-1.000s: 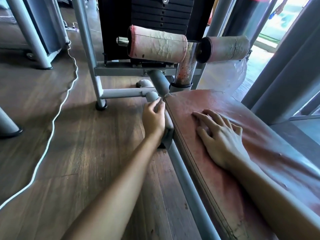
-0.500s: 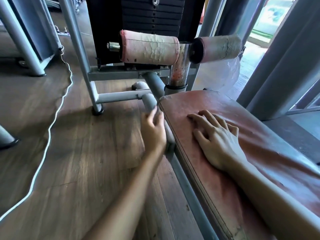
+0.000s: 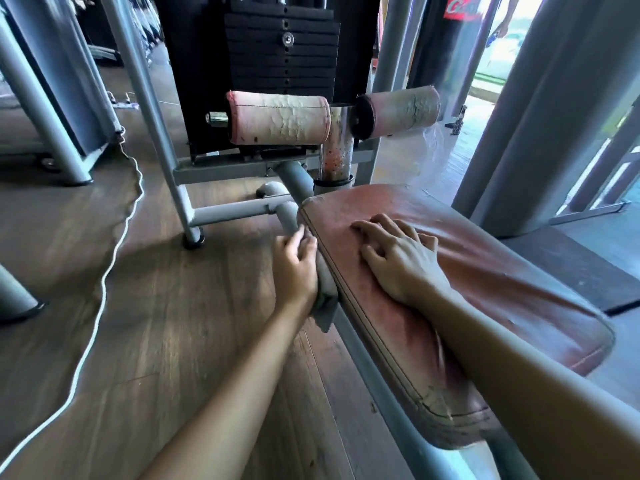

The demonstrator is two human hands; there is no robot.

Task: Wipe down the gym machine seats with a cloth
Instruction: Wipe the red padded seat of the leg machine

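Note:
A worn red seat pad (image 3: 485, 292) of a gym machine runs from centre to lower right. My right hand (image 3: 398, 261) lies flat on its top, fingers spread, holding nothing. My left hand (image 3: 294, 268) presses a grey cloth (image 3: 325, 296) against the grey frame tube (image 3: 367, 351) along the pad's left edge; the cloth hangs down below my palm. Two cracked pink roller pads (image 3: 277, 121) sit on a rusty chrome post (image 3: 337, 147) beyond the seat.
A black weight stack (image 3: 282, 50) stands behind the rollers. Grey machine legs (image 3: 156, 126) rise at left and a thick grey column (image 3: 540, 116) at right. A white cable (image 3: 104, 282) snakes across the wooden floor (image 3: 156, 323).
My left hand with the cloth has slid a little back along the frame tube toward me. My right hand stays flat on the seat. My head has pulled back, showing more of the pad.

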